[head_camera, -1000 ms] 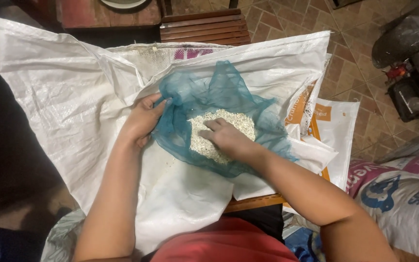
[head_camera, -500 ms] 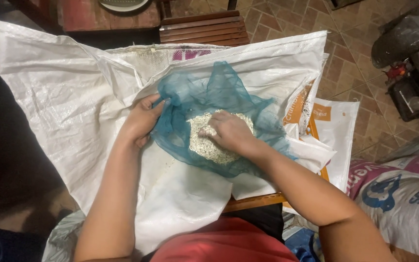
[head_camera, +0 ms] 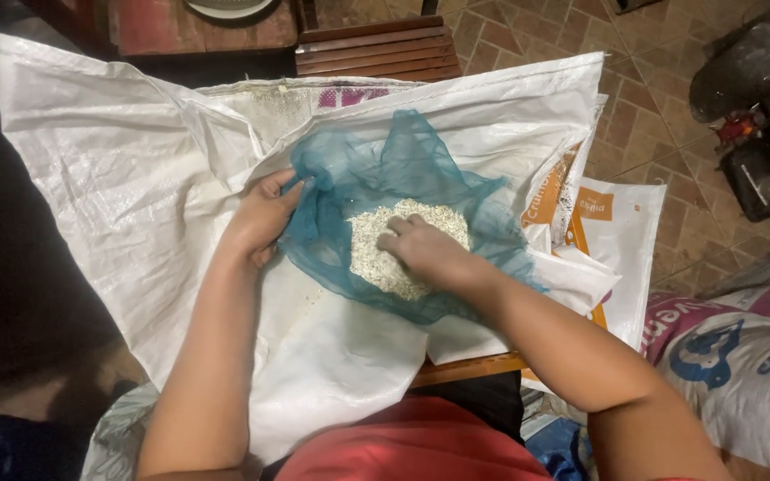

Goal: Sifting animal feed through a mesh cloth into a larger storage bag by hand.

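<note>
Fingers now farther left in grain

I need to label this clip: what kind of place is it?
Probably a home yard or storeroom used for handling grain: brick-tiled floor, woven sacks on the ground, and grain in blue netting under the right hand.

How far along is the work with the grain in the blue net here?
Done: a pale grain pile sits in the blue net on white sacks. In hand: left hand grips the net's edge, right hand rests on the grain. Left: the net lies open.
</note>
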